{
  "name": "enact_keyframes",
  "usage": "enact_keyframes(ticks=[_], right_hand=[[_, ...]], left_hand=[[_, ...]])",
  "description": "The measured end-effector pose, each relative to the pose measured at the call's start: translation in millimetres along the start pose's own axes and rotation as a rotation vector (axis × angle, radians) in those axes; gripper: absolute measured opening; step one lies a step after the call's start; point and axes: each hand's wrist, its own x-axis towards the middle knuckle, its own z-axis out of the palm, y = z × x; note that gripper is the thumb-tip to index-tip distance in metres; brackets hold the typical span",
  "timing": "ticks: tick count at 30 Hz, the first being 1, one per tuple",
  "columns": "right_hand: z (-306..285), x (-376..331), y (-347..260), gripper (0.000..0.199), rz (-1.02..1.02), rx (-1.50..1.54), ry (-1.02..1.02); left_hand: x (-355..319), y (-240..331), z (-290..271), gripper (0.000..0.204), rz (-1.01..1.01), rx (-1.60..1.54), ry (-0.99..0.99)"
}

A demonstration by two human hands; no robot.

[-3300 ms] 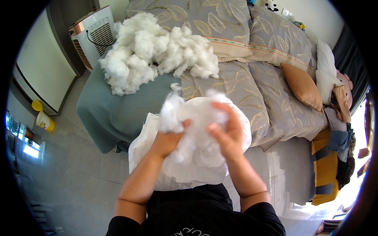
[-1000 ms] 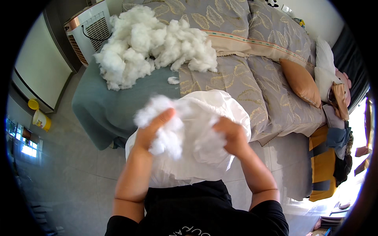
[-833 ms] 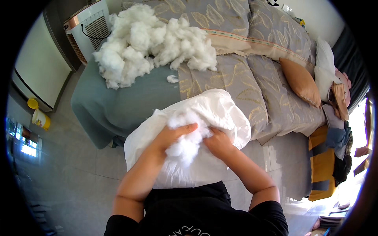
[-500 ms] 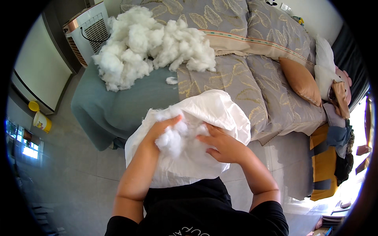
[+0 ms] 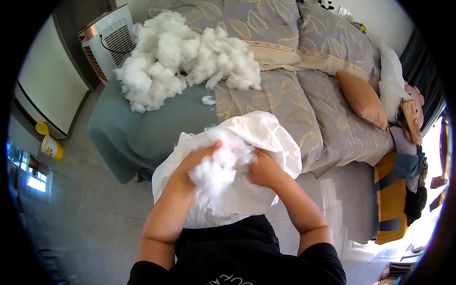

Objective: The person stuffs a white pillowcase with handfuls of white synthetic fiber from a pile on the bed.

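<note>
A white fabric cover (image 5: 266, 128) lies spread across my lap, its far side raised in folds. In its middle sits a loose tuft of white fibre stuffing (image 5: 213, 173). My left hand (image 5: 202, 156) is at the tuft's left side, thumb showing on top and the fingers sunk in the fluff. On the other side my right hand (image 5: 263, 168) is curled closed at the tuft's right edge, with fibre at its fingertips. Fluff and cloth hide most of the fingers of both hands.
A big heap of the same stuffing (image 5: 175, 57) rests on the sofa (image 5: 270, 95) ahead, partly over a green cover (image 5: 142, 126). A brown cushion (image 5: 362, 100) lies at the right. An air cooler (image 5: 108, 42) stands far left, near a yellow-and-white bucket (image 5: 51, 147).
My right hand has gone from spread fingers to curled, against the stuffing. The tuft has been pulled wider and shifted a little right, bridging both hands.
</note>
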Motion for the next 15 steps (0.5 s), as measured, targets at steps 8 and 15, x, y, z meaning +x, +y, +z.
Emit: enact_keyframes(ticks=[8, 15], right_hand=[[-83.4, -21.6, -64.4, 0.054, 0.014, 0.672, 0.508], [-81.1, -34.8, -43.0, 0.026, 0.203, 0.858, 0.721]], left_hand=[[-14.5, -2.4, 12.5, 0.046, 0.0, 0.03, -0.07], [-29.1, 10.0, 32.0, 0.042, 0.084, 0.194, -0.073]])
